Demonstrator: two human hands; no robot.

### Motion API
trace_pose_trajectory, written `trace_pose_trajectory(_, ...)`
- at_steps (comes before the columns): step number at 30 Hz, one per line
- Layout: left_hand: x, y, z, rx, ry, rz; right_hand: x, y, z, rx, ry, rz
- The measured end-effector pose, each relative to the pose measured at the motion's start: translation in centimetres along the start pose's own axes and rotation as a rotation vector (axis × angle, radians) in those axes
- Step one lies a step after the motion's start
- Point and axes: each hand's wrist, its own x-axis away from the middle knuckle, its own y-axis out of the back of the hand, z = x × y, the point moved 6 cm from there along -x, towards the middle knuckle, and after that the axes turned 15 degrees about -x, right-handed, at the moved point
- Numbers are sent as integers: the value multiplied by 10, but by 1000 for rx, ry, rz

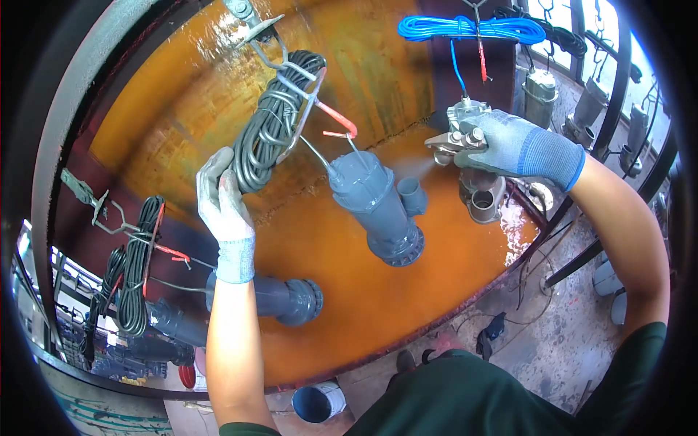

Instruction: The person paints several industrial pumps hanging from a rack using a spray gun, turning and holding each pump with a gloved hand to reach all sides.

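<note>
My left hand (225, 207), in a pale grey glove, holds the lower end of a coiled black cable (273, 116) hanging from a metal hook. Below the coil hangs a grey pump (374, 200) with a round side outlet, tilted, its wet-looking coat grey all over. My right hand (494, 142), gloved in grey with a blue cuff, is closed around a metal spray gun (452, 142). From the gun's nozzle a pale mist drifts left toward the pump's outlet. Part of the gun is hidden behind my fingers.
An orange-stained booth (327, 305) surrounds the pump. More grey pumps (273, 298) with cable coils hang at left. Bare-metal pumps (539, 98) hang at right, one beneath a blue cable coil (472, 29). A bucket (320, 402) stands on the floor near me; a hose crosses the floor.
</note>
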Motion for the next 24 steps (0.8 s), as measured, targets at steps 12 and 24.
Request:
trace_pose_trajectory(12, -50, -5, 84, 72, 267, -22, 127, -61, -85, -738, -416, 230)
trace_pose_trajectory(24, -36, -92, -151, -256, -513, 121, 210, -111, -87, -810, -250, 190)
